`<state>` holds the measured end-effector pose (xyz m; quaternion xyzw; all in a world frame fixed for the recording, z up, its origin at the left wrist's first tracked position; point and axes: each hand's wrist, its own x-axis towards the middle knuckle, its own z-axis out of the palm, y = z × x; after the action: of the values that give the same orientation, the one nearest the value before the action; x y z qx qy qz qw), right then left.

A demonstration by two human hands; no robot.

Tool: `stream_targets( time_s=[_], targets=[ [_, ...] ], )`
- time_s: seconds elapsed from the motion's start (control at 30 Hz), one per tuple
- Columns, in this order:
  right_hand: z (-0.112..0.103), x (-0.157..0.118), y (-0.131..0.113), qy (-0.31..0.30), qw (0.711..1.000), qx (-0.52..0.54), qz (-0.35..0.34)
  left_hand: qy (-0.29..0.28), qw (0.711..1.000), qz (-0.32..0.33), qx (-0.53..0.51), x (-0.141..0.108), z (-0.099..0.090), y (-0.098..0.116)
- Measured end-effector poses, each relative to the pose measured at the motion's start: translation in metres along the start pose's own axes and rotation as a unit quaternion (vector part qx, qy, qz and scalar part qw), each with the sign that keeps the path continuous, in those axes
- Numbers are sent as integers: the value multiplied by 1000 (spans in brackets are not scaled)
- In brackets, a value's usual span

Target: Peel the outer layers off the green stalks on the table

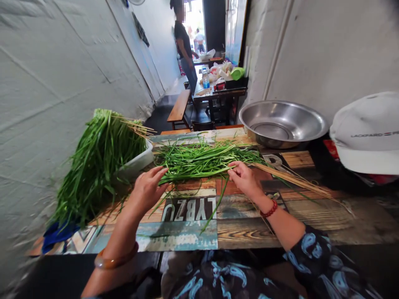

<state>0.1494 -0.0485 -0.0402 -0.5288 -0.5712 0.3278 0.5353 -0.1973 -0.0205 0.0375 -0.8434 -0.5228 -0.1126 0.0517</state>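
Note:
A loose pile of green chives (199, 155) lies across the middle of the table. My left hand (148, 189) is at the pile's left end, thumb and fingers curved around the ends of a few long strands along the near edge. At the other end of these strands, my right hand (245, 178) pinches them between thumb and fingertips. Thin bamboo skewers (293, 180) lie on the table to the right of my right hand. At the left, a big bundle of skewered chives (96, 162) droops over a white plastic tub (137, 164).
A wide metal basin (280, 122) stands at the back right, with a white cap (368, 133) beside it. Blue cloth (59, 236) lies at the left corner of the wooden table (249, 232). Beyond are a bench (180, 106), a cluttered second table (218, 93) and a standing person (184, 45).

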Motion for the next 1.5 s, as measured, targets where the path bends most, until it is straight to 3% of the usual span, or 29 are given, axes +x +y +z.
stream_targets(
  time_s=[0.1, 0.2, 0.3, 0.4, 0.77, 1.17, 1.5],
  targets=[
    [4, -6, -5, -7, 999, -28, -30, 47, 984, 49, -167, 22, 13, 43],
    [5, -9, -10, -16, 997, -46, -52, 46, 960, 83, -264, 47, 30, 96],
    [3, -10, -12, -7, 996, -67, -67, 18, 951, 96, -295, 67, 44, 138],
    [4, -8, -12, 18, 994, -77, -82, -26, 956, 105, -273, 76, 51, 157],
    [11, -9, -1, -18, 1000, -20, -2, -6, 989, 109, -98, 65, 70, 160],
    [17, -12, 10, -3, 999, -48, 0, -31, 989, 127, -67, 57, 73, 162],
    [16, -12, 8, -13, 999, 3, 41, -22, 988, 132, -79, 58, 77, 162]
  ],
)
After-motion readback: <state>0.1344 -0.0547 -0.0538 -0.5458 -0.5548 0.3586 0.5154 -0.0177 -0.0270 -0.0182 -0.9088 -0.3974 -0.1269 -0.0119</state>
